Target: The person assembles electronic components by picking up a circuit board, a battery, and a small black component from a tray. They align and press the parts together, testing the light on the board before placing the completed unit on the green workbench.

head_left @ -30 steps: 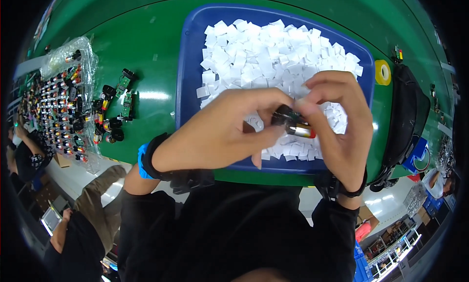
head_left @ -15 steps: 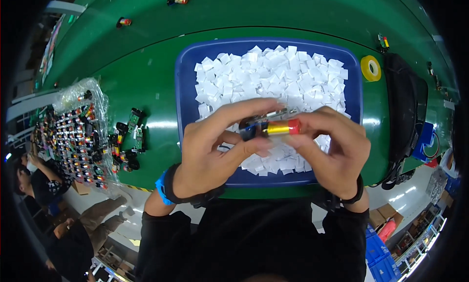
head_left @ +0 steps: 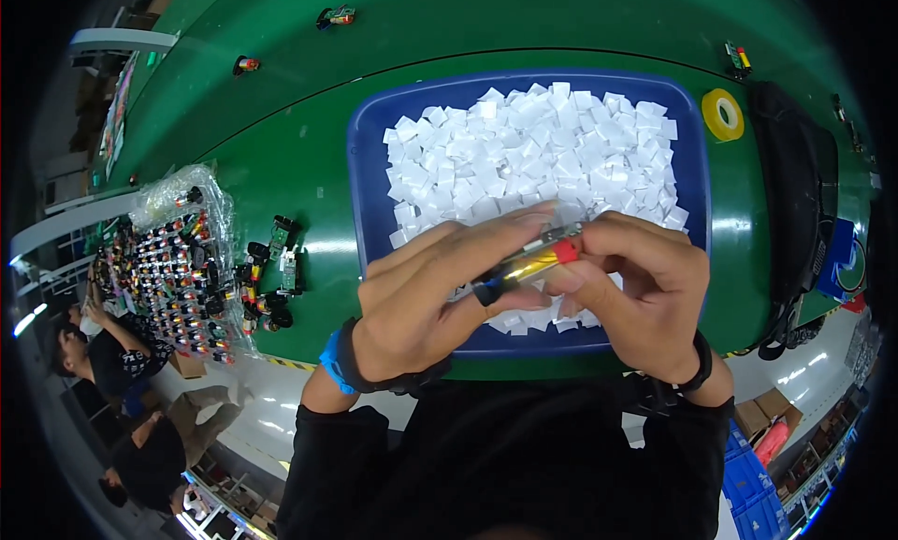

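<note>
Cell [head_left: 531, 265] held over tray [head_left: 372, 194], between hands. Long axis slants: dark end left and nearer body, red end right and farther out. Left hand [head_left: 421, 292]: fingers partly curled, thumb beneath, gripping dark end. Right hand [head_left: 645, 292] nearer red end: thumb, forefinger almost together there; pinch or light touch, cannot tell. White squares [head_left: 524, 157] below.

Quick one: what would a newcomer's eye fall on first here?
White squares heaped in the central blue tray stand out. Above its near side, the left hand and right hand hold a red-ended gold cylinder. At left, rows of small parts lie on clear wrap.
</note>
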{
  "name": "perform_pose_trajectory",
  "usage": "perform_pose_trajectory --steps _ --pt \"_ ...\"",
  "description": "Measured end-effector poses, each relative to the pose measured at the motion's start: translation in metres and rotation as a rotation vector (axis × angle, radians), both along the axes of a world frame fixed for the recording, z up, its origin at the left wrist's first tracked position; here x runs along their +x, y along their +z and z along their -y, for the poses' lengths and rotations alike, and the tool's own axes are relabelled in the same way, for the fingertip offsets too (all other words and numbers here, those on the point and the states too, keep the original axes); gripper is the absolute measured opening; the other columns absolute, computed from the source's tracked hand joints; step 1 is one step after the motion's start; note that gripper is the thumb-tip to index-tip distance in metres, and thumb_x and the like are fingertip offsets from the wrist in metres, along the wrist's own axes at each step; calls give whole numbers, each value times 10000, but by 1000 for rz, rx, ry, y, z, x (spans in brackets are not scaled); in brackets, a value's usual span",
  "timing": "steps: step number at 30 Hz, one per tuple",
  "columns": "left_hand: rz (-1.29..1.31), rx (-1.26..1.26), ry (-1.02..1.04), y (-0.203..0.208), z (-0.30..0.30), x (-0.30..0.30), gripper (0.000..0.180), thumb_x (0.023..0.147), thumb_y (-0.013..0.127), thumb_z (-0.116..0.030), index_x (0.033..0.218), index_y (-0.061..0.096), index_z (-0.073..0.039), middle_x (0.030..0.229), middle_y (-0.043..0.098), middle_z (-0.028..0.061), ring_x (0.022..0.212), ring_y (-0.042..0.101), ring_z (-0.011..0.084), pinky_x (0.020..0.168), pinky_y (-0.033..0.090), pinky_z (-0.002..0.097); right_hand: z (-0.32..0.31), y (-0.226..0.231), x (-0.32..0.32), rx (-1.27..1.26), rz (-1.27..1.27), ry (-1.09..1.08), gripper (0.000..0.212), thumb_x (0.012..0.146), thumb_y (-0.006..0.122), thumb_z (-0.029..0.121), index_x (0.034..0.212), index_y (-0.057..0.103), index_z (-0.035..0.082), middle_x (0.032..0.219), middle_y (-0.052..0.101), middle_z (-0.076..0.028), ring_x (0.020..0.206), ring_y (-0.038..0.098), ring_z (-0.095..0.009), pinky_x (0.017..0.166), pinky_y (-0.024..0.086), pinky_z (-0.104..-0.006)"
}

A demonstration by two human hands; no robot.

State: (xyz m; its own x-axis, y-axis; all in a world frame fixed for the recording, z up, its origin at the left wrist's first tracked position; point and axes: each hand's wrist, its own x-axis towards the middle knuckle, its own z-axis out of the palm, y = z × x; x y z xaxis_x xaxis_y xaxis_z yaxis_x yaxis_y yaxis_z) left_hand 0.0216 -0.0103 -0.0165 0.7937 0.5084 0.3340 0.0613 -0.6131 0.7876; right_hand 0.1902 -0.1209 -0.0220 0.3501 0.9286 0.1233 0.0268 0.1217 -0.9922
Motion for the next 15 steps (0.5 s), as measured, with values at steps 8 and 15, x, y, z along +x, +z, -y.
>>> perform_pose_trajectory --steps 8,15 --pt "16 228 23 -5 1 3 534 708 852 -64 1180 631 52 1053 722 178 753 679 231 655 528 281 -3 6 7 -107 -2 129 152 884 713 16 951 664 -112 811 664 -143 667 671 -143 537 527 -235" --pt "-42 280 61 1 2 10 489 703 827 16 1157 646 22 999 720 143 745 671 241 645 525 283 -3 4 5 -171 -140 62 142 922 674 26 989 675 -99 804 667 -131 684 653 -131 548 513 -228"
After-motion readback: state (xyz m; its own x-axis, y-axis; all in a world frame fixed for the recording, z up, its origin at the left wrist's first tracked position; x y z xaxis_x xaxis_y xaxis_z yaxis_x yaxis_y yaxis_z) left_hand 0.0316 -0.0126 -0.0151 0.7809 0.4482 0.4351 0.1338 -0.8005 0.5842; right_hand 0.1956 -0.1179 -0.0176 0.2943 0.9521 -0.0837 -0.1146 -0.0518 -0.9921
